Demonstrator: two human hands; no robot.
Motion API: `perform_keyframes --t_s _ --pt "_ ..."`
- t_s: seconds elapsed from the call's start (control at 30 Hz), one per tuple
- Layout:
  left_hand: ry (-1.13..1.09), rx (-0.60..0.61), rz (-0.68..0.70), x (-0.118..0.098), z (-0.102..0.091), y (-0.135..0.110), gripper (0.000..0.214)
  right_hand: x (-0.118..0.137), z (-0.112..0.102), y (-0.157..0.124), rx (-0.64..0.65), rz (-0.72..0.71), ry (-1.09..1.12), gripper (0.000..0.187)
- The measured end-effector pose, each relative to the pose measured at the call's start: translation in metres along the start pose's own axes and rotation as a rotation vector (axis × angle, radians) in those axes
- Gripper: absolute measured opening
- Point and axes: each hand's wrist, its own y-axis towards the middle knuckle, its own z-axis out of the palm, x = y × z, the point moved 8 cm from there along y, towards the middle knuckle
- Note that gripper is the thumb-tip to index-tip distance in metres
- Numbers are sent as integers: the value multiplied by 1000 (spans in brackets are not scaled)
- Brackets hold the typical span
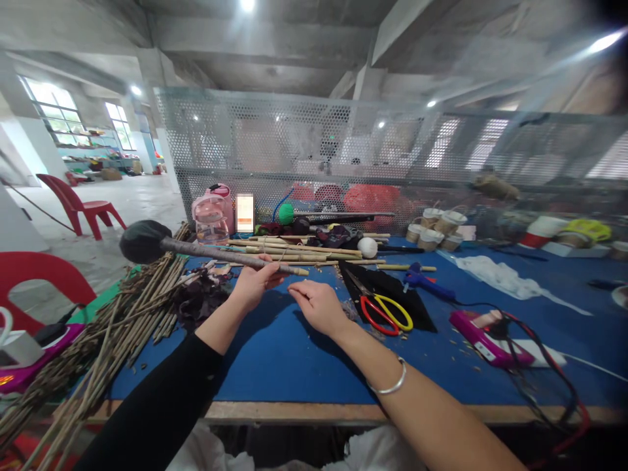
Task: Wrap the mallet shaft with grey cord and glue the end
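Observation:
My left hand (255, 281) is closed around a long bark-wrapped stick (230, 255) that ends in a dark fabric-covered ball (144, 241) at its left. The stick is held level above the blue table (275, 353). My right hand (318, 304) hovers just right of the stick's bare tip, thumb and fingers pinched together; what it pinches is too small to make out. A silver bangle circles my right wrist.
Red and yellow scissors (387, 313) lie on black cloth to the right. A blue glue gun (422, 280) and a pink glue gun (485, 340) with cables sit further right. Bamboo sticks (294, 250) lie behind, twigs (122, 314) pile at left. A pink bottle (210, 219) stands behind.

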Motion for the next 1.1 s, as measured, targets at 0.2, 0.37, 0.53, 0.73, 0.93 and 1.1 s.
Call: perform_keyframes --t_s 0.2,0.37,0.53,0.73,0.93,1.1 --pt "129 91 -27 0 5 -3 33 -2 -41 0 -272 -11 -61 22" --pt "73 199 -157 5 17 -11 36 -49 -42 6 -337 269 197 18" --pt "-80 96 -80 -3 10 -5 34 -59 -5 6 -76 375 279 21" --pt "47 -12 -4 -3 0 -1 36 -1 -15 1 -49 -6 31 18" --pt "123 60 -67 3 7 -4 36 -16 -45 3 -275 62 82 18" --pt "24 147 -148 5 16 -11 36 -58 -25 5 -197 362 283 20"
